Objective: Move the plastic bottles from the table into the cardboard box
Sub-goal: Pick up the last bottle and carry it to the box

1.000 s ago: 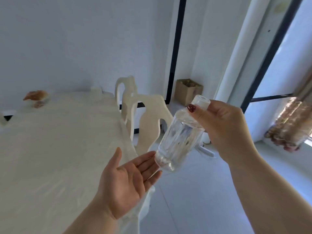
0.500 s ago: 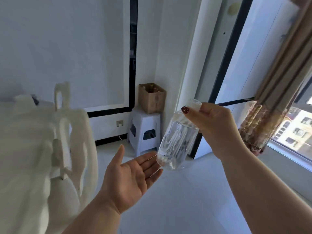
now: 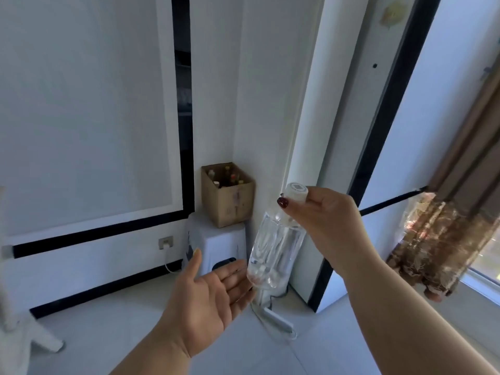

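My right hand [image 3: 322, 226] grips a clear plastic bottle [image 3: 273, 255] by its neck, just below the white cap, and the bottle hangs tilted in the air. Below it my left hand [image 3: 211, 299] is held out palm up with straight fingers, their tips near the bottle's base; I cannot tell if they touch. A brown cardboard box [image 3: 228, 198] stands in the room's corner, further off. Several bottle tops show inside it.
The box rests on a white plastic stool [image 3: 216, 250]. A white power strip and cable [image 3: 278, 323] lie on the floor by the stool. A brown curtain [image 3: 446, 239] hangs at the right by the window. A white chair leg [image 3: 32, 336] stands at the lower left.
The view has swung right, away from the table and chairs, and moved closer to the corner; the box and stool look larger. Both hands keep the same pose with the bottle.
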